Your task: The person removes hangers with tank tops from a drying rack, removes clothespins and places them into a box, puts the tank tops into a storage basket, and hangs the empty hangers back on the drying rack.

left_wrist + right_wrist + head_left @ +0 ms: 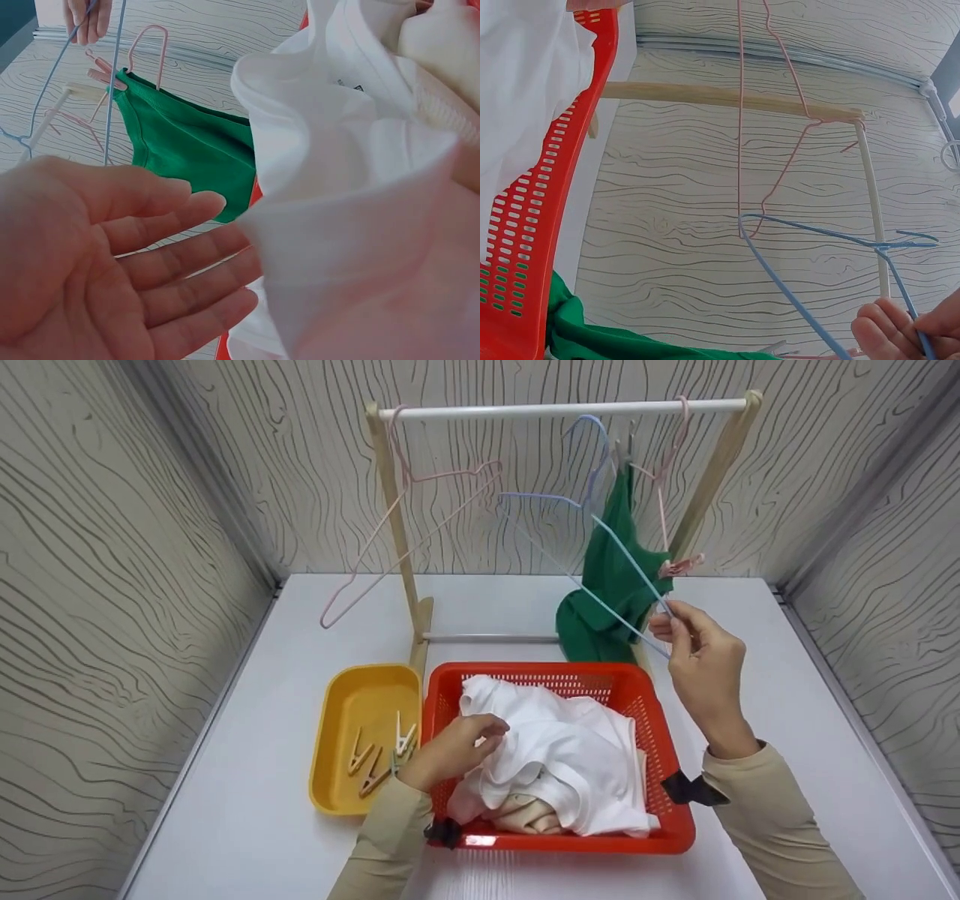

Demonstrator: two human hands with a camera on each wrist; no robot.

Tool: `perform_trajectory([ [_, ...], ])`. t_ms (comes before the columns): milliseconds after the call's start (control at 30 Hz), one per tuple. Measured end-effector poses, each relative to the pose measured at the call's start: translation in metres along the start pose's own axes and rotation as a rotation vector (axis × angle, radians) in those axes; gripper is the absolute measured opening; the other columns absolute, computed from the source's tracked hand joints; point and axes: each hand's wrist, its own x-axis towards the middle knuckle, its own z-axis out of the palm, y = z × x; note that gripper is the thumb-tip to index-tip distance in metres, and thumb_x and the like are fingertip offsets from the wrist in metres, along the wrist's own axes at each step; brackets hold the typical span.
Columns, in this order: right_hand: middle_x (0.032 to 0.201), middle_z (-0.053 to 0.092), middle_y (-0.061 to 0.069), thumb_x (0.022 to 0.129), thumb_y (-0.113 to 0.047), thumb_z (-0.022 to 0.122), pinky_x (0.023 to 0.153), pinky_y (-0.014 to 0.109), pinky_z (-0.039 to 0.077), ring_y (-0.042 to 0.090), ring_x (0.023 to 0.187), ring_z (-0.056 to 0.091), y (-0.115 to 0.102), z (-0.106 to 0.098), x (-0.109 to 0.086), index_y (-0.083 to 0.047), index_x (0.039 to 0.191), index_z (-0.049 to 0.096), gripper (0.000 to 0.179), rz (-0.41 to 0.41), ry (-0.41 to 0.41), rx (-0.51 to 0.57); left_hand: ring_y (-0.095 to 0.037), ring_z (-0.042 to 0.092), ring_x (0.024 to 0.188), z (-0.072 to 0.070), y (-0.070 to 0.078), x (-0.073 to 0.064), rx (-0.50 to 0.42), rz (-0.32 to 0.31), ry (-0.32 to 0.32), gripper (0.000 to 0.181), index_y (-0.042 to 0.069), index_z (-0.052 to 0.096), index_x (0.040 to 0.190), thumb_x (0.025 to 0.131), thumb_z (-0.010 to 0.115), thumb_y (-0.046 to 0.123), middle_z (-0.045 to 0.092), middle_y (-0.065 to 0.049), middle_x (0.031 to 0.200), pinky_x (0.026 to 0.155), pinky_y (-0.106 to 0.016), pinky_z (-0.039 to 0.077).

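- Left forearm (379, 847), beige-sleeved, slants up and inward from the lower edge of the head view
- Left hand (461, 746) sits low, slightly bent at the fingers from above; the left wrist view shows its palm (67, 255), with the fingers loosely extended and slightly parted
- Right forearm (780, 817), also beige-sleeved, slants up and inward
- Right hand (703, 656) is raised higher than the left, thumb and bent fingers drawn together in a pinch
- Both hands are bare and well apart
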Motion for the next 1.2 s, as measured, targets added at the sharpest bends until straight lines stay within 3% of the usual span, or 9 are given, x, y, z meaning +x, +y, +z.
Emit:
perform_trajectory([
  [533,0.097,0.071,0.026,0.095,0.004,0.051,0.083,-0.002,0.043,-0.024,0.083,0.054,-0.006,0.014,0.015,0.012,0.114,0.062,0.024,0.033,0.034,-0.008,-0.030,0.066,0.111,0.002,0.002,-0.003,-0.011,0.012,0.004,0.026,-0.002,0.063,0.117,0.096,0.054,0.009,0.069,-0.017,0.116,0.102,-0.044,0.051],
  [700,0.099,0.072,0.024,0.096,0.000,0.051,0.085,0.000,0.045,0.011,0.089,0.071,-0.009,0.017,0.022,0.009,0.116,0.063,0.025,0.044,0.043,-0.035,-0.028,0.065,0.111,0.001,0.003,-0.002,-0.015,-0.009,-0.001,0.026,-0.001,0.062,0.119,0.097,0.054,0.011,0.069,-0.016,0.117,0.102,-0.043,0.051],
  [800,0.100,0.072,0.024,0.097,-0.001,0.050,0.086,0.001,0.045,0.031,0.092,0.070,-0.011,0.019,0.024,0.008,0.117,0.063,0.026,0.054,0.040,-0.040,-0.028,0.066,0.111,0.002,0.003,-0.002,-0.011,-0.011,-0.007,0.026,-0.001,0.063,0.118,0.096,0.055,0.011,0.069,-0.016,0.117,0.102,-0.042,0.051],
  [833,0.100,0.071,0.024,0.097,-0.001,0.050,0.086,0.001,0.045,0.033,0.092,0.070,-0.011,0.019,0.024,0.008,0.117,0.063,0.026,0.059,0.039,-0.041,-0.027,0.066,0.111,0.002,0.003,-0.002,-0.009,-0.013,-0.009,0.026,0.000,0.063,0.118,0.096,0.055,0.011,0.069,-0.015,0.117,0.102,-0.042,0.051],
  [867,0.100,0.071,0.024,0.097,-0.001,0.049,0.086,0.002,0.045,0.026,0.092,0.071,-0.011,0.019,0.025,0.008,0.117,0.063,0.026,0.062,0.041,-0.038,-0.027,0.066,0.111,0.002,0.003,-0.002,-0.006,-0.013,-0.010,0.026,0.000,0.063,0.118,0.096,0.055,0.011,0.069,-0.015,0.117,0.102,-0.042,0.051],
  [1067,0.100,0.071,0.026,0.097,-0.001,0.049,0.087,0.004,0.047,0.029,0.094,0.072,-0.010,0.021,0.028,0.009,0.118,0.062,0.026,0.068,0.046,-0.032,-0.026,0.065,0.112,0.002,0.004,-0.003,-0.006,-0.021,-0.015,0.027,0.001,0.063,0.119,0.096,0.055,0.012,0.069,-0.014,0.118,0.102,-0.042,0.051],
  [1100,0.100,0.071,0.026,0.097,-0.001,0.049,0.087,0.004,0.047,0.038,0.095,0.069,-0.009,0.022,0.029,0.009,0.118,0.062,0.026,0.070,0.047,-0.035,-0.026,0.065,0.112,0.002,0.005,-0.002,-0.007,-0.025,-0.017,0.027,0.001,0.063,0.119,0.096,0.055,0.012,0.069,-0.014,0.118,0.103,-0.041,0.051],
  [1200,0.101,0.071,0.025,0.097,-0.001,0.049,0.087,0.005,0.047,0.034,0.094,0.070,-0.010,0.023,0.031,0.008,0.117,0.062,0.026,0.083,0.046,-0.044,-0.025,0.065,0.113,0.002,0.006,-0.002,-0.009,-0.043,-0.024,0.027,0.002,0.062,0.121,0.097,0.055,0.013,0.069,-0.013,0.119,0.103,-0.041,0.051],
])
